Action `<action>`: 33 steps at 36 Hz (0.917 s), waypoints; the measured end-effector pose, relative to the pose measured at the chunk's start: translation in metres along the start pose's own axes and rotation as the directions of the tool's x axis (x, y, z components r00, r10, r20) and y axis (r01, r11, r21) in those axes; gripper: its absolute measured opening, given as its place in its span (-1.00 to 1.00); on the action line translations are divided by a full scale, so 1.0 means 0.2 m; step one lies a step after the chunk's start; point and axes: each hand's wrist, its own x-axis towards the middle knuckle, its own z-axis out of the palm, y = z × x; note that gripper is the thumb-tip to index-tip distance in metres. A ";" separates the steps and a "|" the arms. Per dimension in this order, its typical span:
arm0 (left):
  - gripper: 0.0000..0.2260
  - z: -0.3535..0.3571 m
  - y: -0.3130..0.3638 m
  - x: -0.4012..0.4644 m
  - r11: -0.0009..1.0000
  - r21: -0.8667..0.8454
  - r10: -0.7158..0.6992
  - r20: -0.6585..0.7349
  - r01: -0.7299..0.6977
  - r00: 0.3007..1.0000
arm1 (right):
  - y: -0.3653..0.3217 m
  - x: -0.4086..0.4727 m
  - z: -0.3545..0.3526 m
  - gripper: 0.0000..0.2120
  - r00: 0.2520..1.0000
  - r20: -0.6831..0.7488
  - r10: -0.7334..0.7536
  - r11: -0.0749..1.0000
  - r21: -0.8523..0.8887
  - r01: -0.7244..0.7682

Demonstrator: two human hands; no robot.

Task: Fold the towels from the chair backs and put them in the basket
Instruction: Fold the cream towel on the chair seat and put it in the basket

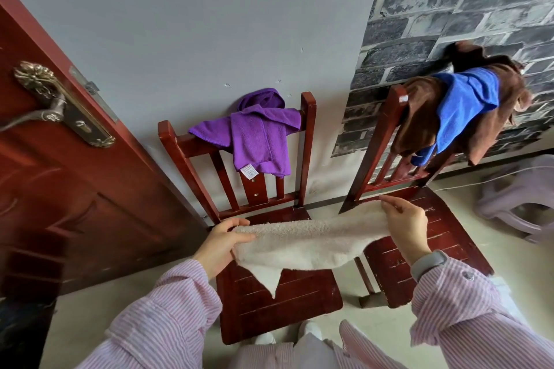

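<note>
A cream fluffy towel (305, 241) hangs stretched between my hands above the seats of two red wooden chairs. My left hand (220, 244) pinches its left end and my right hand (404, 225) pinches its right end. One corner of the towel droops toward the left chair's seat (278, 305). A purple towel (257, 135) is draped over the left chair's back. On the right chair's back lie a blue towel (464, 105) and a brown towel (419, 117). No basket is in view.
A red door (60, 174) with a brass handle (51, 99) stands at the left. A pale plastic stool (515, 204) sits at the right by the brick-patterned wall. My feet show on the floor below the left chair.
</note>
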 end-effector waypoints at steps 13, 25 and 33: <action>-0.77 -0.10 -0.11 0.02 0.923 0.378 -0.053 -0.047 0.067 0.997 | 0.11 0.01 0.07 -0.80 0.919 0.304 0.250 0.940 -0.305 -0.155; -0.82 -0.10 0.18 0.04 0.822 0.411 0.535 -0.321 -0.394 0.781 | -0.24 0.08 0.14 -0.75 0.960 0.252 -0.122 0.992 0.042 0.116; -0.76 -0.19 0.24 0.00 0.908 0.312 0.354 -0.211 -0.280 0.911 | -0.34 0.07 0.11 -0.75 0.970 0.133 -0.205 0.975 0.114 0.191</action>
